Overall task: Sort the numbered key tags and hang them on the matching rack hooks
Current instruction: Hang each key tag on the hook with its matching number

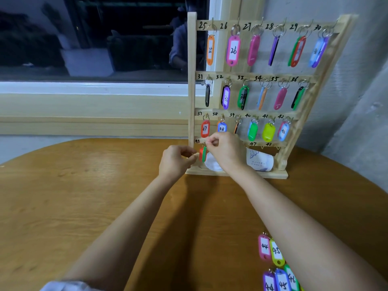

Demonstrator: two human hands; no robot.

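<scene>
A wooden key rack [192,97] stands at the back of the table, with numbered hooks 25 to 48 and coloured tags hanging on the upper three rows. At hook 43 in the bottom row, my right hand [225,153] pinches the ring of a red and a green tag [202,154]. My left hand [175,161], fingers curled, sits just left of those tags at the rack's post; what it holds is hidden. Loose tags [273,261] marked 44, 45 and 46 lie on the table at lower right.
The round wooden table [84,196] stands against a window sill. A white paper cup [260,161] lies on its side behind the rack's bottom row. Hooks 47 and 48 [262,147] hang bare. A grey wall rises at right.
</scene>
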